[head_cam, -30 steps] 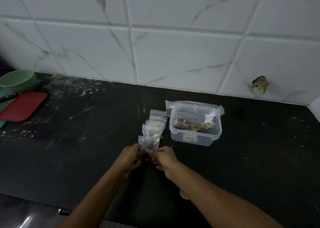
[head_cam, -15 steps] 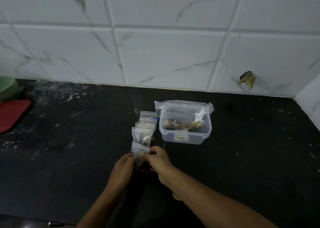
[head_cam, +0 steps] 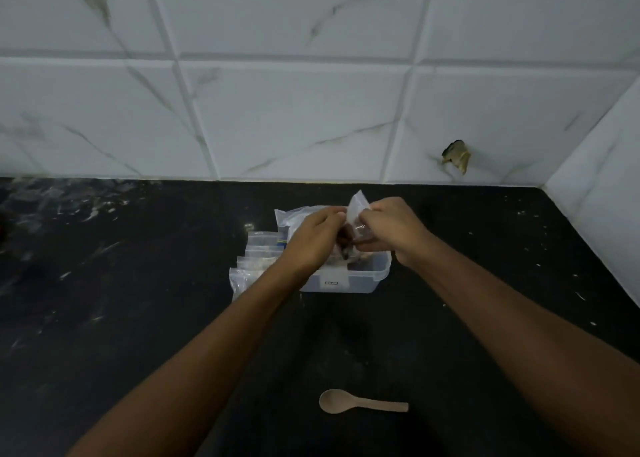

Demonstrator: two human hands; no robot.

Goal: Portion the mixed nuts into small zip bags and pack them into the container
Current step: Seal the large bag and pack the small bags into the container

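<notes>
A small zip bag [head_cam: 356, 221] holding dark nuts has been lifted from the near end of the row of bags [head_cam: 256, 259] on the desk [head_cam: 138, 318] and carried over the clear plastic container [head_cam: 363, 280]. It is pinched by the left hand [head_cam: 313, 240] and the right hand [head_cam: 391, 229], each closed on it. Packing appears under way; release into the container seems next. A wooden spoon [head_cam: 360, 402] lies nearer, untouched.
</notes>
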